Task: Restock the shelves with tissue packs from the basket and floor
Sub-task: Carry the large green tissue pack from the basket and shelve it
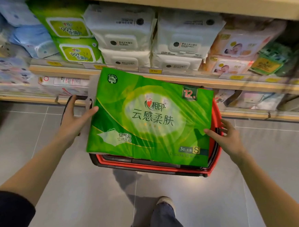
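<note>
The large green plastic-wrapped tissue pack [150, 120] sits flat over the red plastic shopping basket [215, 136] on the grey tiled floor [85, 189], covering most of the basket's opening, directly below the wooden shelves [165, 78]. The person's left hand [75, 118] presses its open palm and spread fingers against the pack's left edge; the right hand [227, 137] touches the right edge beside the basket's rim. Each grip is wide and flat, squeezing from the sides and not closed around anything, so the pack appears held only by pressure between the two palms.

The likely trouble lies in that hold: the wrapping looks slick and loose, so the pack could slip or sag in the middle as it lifts. The basket's black handle [68, 107] stands just behind the left hand and might snag the wrist or the pack's corner. The white wipe packs [122, 36] crowd the upper shelf, and the lower shelf's opening looks shallow, so a careless push could dislodge neighbours
</note>
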`<action>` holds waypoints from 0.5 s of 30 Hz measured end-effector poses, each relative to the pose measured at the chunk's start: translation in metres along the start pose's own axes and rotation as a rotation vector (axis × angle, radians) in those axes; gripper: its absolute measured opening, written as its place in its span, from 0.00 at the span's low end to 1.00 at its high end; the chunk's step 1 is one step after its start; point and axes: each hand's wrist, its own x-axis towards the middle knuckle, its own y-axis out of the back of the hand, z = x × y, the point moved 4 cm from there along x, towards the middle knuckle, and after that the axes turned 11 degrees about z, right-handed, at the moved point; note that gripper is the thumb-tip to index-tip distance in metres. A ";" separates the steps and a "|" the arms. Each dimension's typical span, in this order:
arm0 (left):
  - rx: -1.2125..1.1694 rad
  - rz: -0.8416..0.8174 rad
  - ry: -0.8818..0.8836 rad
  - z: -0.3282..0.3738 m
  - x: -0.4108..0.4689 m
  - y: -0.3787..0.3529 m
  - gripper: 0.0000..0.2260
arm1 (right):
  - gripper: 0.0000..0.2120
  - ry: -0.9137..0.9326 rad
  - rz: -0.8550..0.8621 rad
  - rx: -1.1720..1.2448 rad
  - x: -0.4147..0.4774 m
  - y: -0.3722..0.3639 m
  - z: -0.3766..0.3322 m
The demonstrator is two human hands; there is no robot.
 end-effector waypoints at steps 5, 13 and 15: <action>-0.076 -0.137 -0.021 0.010 -0.010 -0.021 0.44 | 0.50 -0.023 -0.104 0.121 0.001 -0.017 0.001; -0.129 -0.219 -0.060 0.006 -0.009 -0.043 0.44 | 0.56 0.057 -0.161 0.187 0.023 -0.043 0.022; -0.109 -0.241 -0.072 0.004 -0.006 -0.044 0.45 | 0.57 0.067 -0.178 0.189 0.025 -0.046 0.026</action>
